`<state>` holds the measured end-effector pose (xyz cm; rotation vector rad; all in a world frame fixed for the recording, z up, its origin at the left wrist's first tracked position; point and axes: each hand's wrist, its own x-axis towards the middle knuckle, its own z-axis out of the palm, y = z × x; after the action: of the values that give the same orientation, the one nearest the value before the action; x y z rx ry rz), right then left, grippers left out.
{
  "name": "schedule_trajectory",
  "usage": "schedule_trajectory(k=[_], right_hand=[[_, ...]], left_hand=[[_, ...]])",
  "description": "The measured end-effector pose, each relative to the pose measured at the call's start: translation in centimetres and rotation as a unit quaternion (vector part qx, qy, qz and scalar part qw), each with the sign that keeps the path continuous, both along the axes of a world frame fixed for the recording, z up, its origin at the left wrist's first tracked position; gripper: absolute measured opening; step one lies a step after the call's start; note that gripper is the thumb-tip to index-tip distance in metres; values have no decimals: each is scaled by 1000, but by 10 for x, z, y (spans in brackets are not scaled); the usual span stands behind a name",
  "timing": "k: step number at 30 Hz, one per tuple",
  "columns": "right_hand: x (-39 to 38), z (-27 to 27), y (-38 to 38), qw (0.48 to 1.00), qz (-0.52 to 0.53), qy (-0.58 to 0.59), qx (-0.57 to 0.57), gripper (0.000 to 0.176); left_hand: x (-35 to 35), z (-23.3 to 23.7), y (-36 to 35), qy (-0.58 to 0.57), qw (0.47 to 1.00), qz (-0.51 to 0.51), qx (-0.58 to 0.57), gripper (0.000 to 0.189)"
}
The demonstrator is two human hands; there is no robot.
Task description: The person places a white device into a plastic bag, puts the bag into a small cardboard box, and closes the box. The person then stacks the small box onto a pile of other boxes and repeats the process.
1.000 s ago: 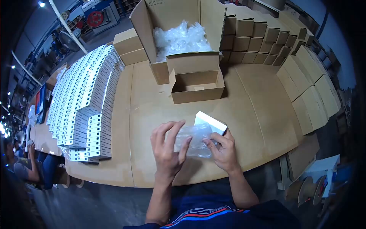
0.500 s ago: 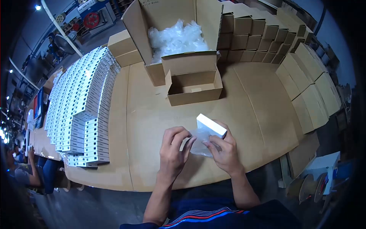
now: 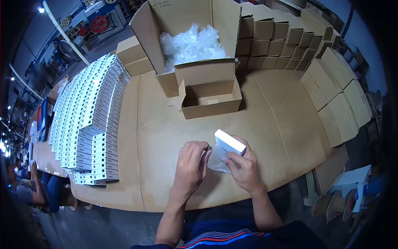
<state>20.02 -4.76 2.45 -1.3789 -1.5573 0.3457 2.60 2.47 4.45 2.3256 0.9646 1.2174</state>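
Note:
My right hand [image 3: 244, 166] grips a small white box [image 3: 230, 141] and, with thumb and finger, a clear plastic bag [image 3: 218, 159] just below it. On the bag's left side my left hand [image 3: 192, 164] is closed, its thumb and fingertips pressed together at the bag's edge. The white box is tilted, with its long side facing up. Beyond the hands stands an open brown carton [image 3: 211, 108], its lid raised and a small light piece on its floor.
Behind the carton, a large box [image 3: 168, 84] holds clear plastic bags [image 3: 192, 43]. Stacked white boxes [image 3: 83, 120] cover the left of the cardboard-topped table [image 3: 161, 124]. Brown cartons [image 3: 261, 47] line the back right; more [image 3: 338, 112] stand right. A person [image 3: 35, 191] sits far left.
The white box and bag sit slightly lower in view. My left hand's fingers have drawn closer together at the bag's edge.

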Motion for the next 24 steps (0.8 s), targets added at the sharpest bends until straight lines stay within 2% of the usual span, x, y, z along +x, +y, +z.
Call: schedule_trajectory(k=[2, 8, 13, 19, 20, 23, 24], right_hand=[[0, -1, 0, 1000, -8, -1, -2, 14], [1, -2, -3, 996, -39, 24, -70, 17], [5, -16, -8, 989, -54, 36, -134, 14], [5, -13, -9, 992, -14, 17, -122, 12], [6, -12, -8, 993, -8, 11, -117, 12], [5, -12, -9, 992, -22, 41, -121, 12], [2, -15, -8, 994, -54, 36, -90, 13]], left_hand=[[2, 0, -3, 4, 1000, 1, -2, 24], [2, -8, -4, 66, 997, 37, 2, 17], [-2, -14, 6, 73, 992, 22, -103, 14], [-7, -6, 12, 54, 966, 19, -253, 13], [-9, -17, 15, 47, 982, 43, -176, 15], [-13, -32, 20, -177, 971, 42, -152, 26], [-10, -38, 27, -289, 954, 43, -71, 45]])
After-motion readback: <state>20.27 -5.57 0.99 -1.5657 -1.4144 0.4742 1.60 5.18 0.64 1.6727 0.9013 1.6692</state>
